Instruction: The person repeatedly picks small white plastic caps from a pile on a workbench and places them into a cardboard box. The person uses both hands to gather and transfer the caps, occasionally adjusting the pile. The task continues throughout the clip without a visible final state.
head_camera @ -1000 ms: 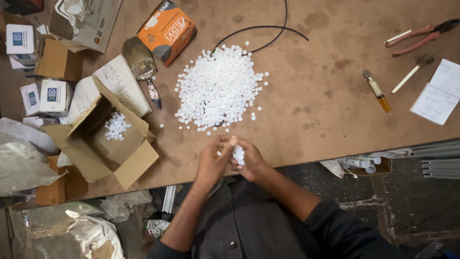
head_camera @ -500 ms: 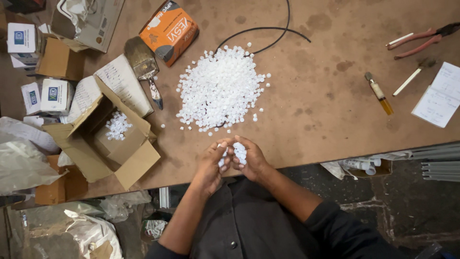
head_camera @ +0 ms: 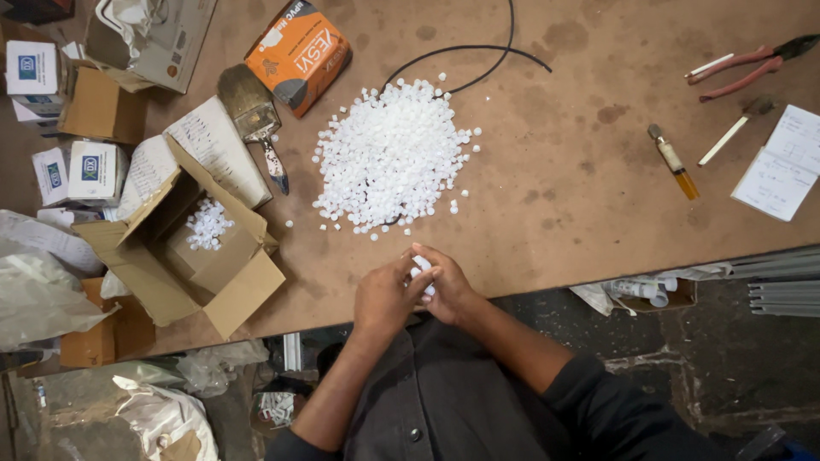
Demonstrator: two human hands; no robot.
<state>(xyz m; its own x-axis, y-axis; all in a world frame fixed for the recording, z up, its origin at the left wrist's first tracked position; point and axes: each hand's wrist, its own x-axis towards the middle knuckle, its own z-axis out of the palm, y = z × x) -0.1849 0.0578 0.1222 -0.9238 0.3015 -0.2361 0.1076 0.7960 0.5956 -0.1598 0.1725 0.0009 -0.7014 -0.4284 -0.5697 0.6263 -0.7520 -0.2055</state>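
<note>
Two hands, left hand (head_camera: 386, 296) and right hand (head_camera: 448, 286), pressed together at the table edge (head_camera: 547, 273), clasping small white plastic caps (head_camera: 421, 266); loose pile of caps (head_camera: 393, 155) beyond.

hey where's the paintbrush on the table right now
In the head view the paintbrush lies on the upper left of the table, between the orange box and the open cardboard box, left of the pile of white pieces.

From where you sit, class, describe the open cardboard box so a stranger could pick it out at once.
Start at the brown worktable and its big heap of white pieces. Look left of the heap, toward the table's near edge, past the paintbrush. The open cardboard box sits there, flaps spread, the only box showing a small cluster of white pieces inside.
</note>
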